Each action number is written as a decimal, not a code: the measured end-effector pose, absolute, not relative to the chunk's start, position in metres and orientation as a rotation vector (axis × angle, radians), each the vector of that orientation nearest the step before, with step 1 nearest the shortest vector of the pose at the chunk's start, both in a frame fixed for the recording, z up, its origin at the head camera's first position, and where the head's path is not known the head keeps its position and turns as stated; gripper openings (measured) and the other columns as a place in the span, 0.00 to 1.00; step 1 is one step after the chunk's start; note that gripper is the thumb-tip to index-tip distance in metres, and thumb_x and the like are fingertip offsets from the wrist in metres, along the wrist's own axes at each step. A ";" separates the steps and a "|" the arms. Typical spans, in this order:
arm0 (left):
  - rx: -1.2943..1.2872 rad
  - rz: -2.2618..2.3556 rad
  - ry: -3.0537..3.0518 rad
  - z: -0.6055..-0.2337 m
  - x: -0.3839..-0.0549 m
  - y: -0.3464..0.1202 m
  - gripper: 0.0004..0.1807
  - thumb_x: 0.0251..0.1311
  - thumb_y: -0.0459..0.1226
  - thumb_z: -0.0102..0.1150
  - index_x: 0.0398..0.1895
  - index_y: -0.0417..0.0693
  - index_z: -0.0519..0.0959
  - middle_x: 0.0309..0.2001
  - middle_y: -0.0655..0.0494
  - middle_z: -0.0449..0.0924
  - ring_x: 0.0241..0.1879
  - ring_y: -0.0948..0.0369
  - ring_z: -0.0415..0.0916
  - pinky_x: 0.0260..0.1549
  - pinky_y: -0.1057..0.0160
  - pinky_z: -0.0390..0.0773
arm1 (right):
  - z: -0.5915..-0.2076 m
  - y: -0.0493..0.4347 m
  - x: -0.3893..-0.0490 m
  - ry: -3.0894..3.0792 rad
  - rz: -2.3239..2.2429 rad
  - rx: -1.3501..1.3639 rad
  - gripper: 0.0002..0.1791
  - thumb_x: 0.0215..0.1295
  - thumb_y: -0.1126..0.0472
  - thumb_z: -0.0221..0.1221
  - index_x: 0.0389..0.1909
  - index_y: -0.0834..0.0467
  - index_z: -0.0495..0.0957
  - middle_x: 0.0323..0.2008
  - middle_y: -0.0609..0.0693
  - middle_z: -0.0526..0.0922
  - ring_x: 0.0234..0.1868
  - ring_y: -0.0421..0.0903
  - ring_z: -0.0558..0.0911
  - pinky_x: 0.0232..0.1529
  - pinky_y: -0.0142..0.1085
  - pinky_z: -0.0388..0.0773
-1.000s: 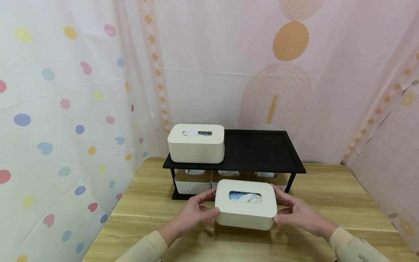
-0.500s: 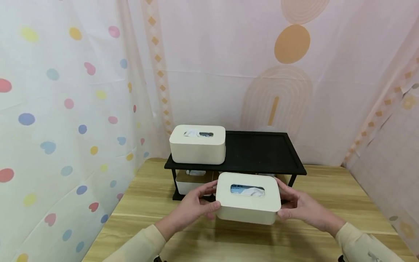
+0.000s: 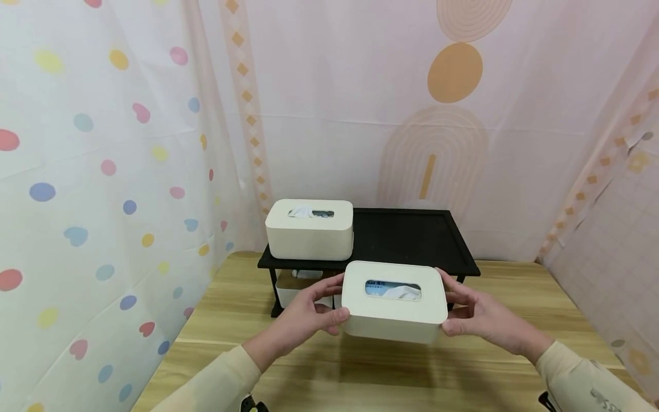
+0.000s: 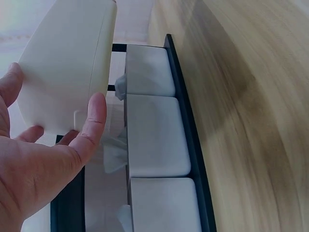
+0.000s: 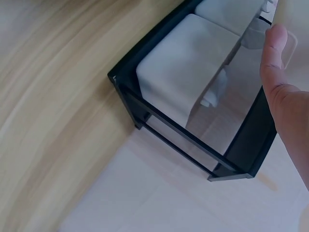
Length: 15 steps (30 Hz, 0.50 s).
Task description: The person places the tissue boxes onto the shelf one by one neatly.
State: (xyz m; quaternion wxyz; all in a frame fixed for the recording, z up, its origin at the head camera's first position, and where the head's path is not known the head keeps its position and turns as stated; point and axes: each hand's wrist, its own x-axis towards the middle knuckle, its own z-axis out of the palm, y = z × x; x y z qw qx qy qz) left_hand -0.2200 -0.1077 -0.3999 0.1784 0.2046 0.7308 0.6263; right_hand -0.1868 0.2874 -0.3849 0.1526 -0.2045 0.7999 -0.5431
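Between my two hands a cream tissue box [image 3: 393, 312] hangs above the table, its top tilted toward me and a blue pack with white tissue showing in its slot. My left hand [image 3: 304, 315] grips its left end, thumb at the front and fingers behind. At the opposite end my right hand [image 3: 481, 317] holds it the same way. Behind it stands a black two-tier rack [image 3: 407, 234], with another cream tissue box [image 3: 310, 240] on the left of its upper shelf. In the left wrist view, the held box's side [image 4: 72, 53] shows against my thumb.
Several white tissue boxes with brown tops, among them one [image 4: 157, 135] in the middle, fill the rack's lower shelf in a row. The rack stands on a wood-grain table [image 3: 226, 337]. Patterned curtains [image 3: 329, 86] hang behind and at both sides.
Both hands have raised the held tissue box and brought it slightly to the right. It now hides more of the rack's lower tier and overlaps the shelf's front edge in view.
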 end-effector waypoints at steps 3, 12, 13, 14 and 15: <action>0.574 1.773 2.072 -0.397 -0.220 -0.107 0.44 0.67 0.47 0.74 0.84 0.61 0.64 0.77 0.43 0.69 0.46 0.55 0.87 0.44 0.55 0.90 | -0.381 0.288 -0.186 2.311 -1.546 -0.615 0.57 0.74 0.60 0.68 0.89 0.47 0.37 0.76 0.80 0.62 0.60 0.46 0.86 0.52 0.37 0.87; 0.595 1.770 2.062 -0.387 -0.219 -0.106 0.44 0.68 0.46 0.73 0.84 0.58 0.63 0.77 0.40 0.69 0.47 0.54 0.87 0.44 0.56 0.90 | -0.373 0.290 -0.184 2.292 -1.566 -0.630 0.56 0.74 0.63 0.67 0.88 0.47 0.37 0.76 0.81 0.60 0.58 0.40 0.87 0.52 0.37 0.87; 0.598 1.772 2.061 -0.386 -0.218 -0.105 0.44 0.68 0.46 0.73 0.84 0.58 0.63 0.77 0.40 0.69 0.47 0.55 0.87 0.44 0.56 0.90 | -0.373 0.291 -0.184 2.285 -1.572 -0.635 0.56 0.74 0.63 0.67 0.88 0.46 0.37 0.77 0.81 0.59 0.58 0.40 0.87 0.52 0.37 0.87; 0.598 1.775 2.061 -0.385 -0.218 -0.105 0.44 0.68 0.46 0.73 0.84 0.58 0.63 0.76 0.40 0.69 0.47 0.55 0.87 0.45 0.56 0.89 | -0.372 0.291 -0.184 2.276 -1.578 -0.648 0.56 0.75 0.63 0.66 0.88 0.46 0.36 0.77 0.82 0.58 0.59 0.40 0.87 0.52 0.37 0.87; 0.600 1.777 2.060 -0.384 -0.217 -0.105 0.44 0.68 0.45 0.73 0.84 0.58 0.63 0.76 0.40 0.69 0.48 0.55 0.87 0.45 0.56 0.89 | -0.372 0.291 -0.183 2.269 -1.584 -0.653 0.56 0.75 0.64 0.66 0.88 0.45 0.36 0.77 0.82 0.58 0.59 0.40 0.87 0.52 0.37 0.87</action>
